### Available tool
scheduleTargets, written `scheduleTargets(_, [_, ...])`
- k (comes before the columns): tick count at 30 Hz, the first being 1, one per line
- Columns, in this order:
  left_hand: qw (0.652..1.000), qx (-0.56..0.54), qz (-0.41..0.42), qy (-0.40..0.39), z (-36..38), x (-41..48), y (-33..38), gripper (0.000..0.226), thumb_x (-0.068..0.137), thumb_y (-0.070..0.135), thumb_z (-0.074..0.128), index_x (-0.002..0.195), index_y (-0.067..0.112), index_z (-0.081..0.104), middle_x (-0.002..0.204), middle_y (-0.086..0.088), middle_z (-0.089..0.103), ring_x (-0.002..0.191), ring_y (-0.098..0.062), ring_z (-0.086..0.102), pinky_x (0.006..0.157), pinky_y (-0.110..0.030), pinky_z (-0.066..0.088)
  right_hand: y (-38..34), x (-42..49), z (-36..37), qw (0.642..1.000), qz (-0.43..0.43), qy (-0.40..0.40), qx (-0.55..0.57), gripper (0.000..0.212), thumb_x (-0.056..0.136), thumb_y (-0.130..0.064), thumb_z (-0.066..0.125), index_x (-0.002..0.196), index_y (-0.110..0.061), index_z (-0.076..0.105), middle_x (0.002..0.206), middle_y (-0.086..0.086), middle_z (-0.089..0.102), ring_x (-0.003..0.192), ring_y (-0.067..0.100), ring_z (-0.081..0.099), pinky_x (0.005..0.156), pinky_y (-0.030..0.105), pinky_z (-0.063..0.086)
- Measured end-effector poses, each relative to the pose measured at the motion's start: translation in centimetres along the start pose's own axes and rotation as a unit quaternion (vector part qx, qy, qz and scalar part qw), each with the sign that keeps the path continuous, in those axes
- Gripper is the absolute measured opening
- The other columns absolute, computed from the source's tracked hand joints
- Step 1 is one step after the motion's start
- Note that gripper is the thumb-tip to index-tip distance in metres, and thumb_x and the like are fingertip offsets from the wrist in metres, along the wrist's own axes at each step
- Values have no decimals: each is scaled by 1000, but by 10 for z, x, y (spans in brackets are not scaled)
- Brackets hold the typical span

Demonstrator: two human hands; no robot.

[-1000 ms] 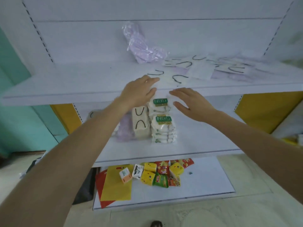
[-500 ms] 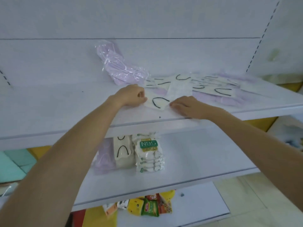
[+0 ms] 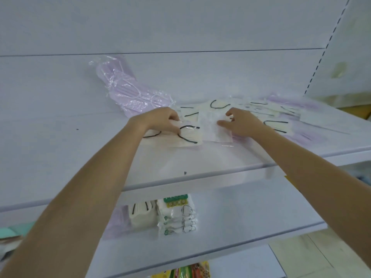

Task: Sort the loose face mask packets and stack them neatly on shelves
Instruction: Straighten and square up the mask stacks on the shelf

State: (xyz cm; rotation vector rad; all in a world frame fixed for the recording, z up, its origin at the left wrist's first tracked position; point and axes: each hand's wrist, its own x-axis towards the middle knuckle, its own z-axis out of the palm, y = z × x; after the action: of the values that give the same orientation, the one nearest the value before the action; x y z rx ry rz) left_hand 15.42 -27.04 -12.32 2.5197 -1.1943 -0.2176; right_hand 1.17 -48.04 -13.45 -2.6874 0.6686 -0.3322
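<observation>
Loose mask packets lie scattered on the upper shelf. My left hand grips a cream packet with black ear loops at its left end. My right hand pinches a white packet that lies just right of the cream one. More cream and lilac packets spread behind and to the right of my right hand. A clear bag of lilac masks leans on the back wall. On the lower shelf stand neat stacks: lilac, cream and green-labelled white packets.
The left half of the upper shelf is bare white board. Colourful snack packs show on the bottom shelf at the frame's lower edge. A slotted upright runs up the back wall at right.
My view has tilted up toward the upper shelf. Both hands have moved further back on it; the left now holds the cream packet and the right has taken the white packet beside it.
</observation>
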Motion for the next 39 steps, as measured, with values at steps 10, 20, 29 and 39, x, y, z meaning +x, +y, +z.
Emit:
scheduleTargets(10, [797, -465, -128, 364, -14, 0, -36, 8, 86, 15, 64, 83, 17, 56, 84, -4, 59, 79, -17, 55, 78, -28, 48, -50, 59, 16, 988, -52, -122, -84, 52, 87, -46, 57, 123, -8, 56, 130, 9, 54, 117, 28, 51, 98, 33, 40])
scheduleTargets(20, [803, -565, -164, 100, -10, 2, -11, 16, 95, 4, 46, 86, 6, 59, 75, -6, 67, 65, -15, 65, 62, -25, 53, -55, 88, 29, 998, -4, -49, -37, 57, 91, -47, 47, 135, -11, 42, 139, 17, 42, 130, 34, 34, 105, 41, 29])
scheduleTargets(29, [879, -405, -223, 117, 4, 13, -18, 12, 92, 23, 56, 98, 18, 47, 90, -2, 54, 72, -15, 52, 61, -24, 42, -57, 86, 56, 996, 39, -16, -73, 59, 80, -64, 51, 115, -17, 59, 127, 13, 44, 121, 31, 34, 100, 42, 23])
scheduleTargets(39, [804, -396, -170, 409, -9, 8, -30, 15, 90, 11, 45, 103, 18, 45, 104, 1, 48, 86, -15, 47, 75, -26, 38, -52, 83, 20, 842, -10, 288, 456, 9, 94, -13, 43, 96, -21, 45, 76, -9, 48, 64, 4, 45, 55, 7, 34])
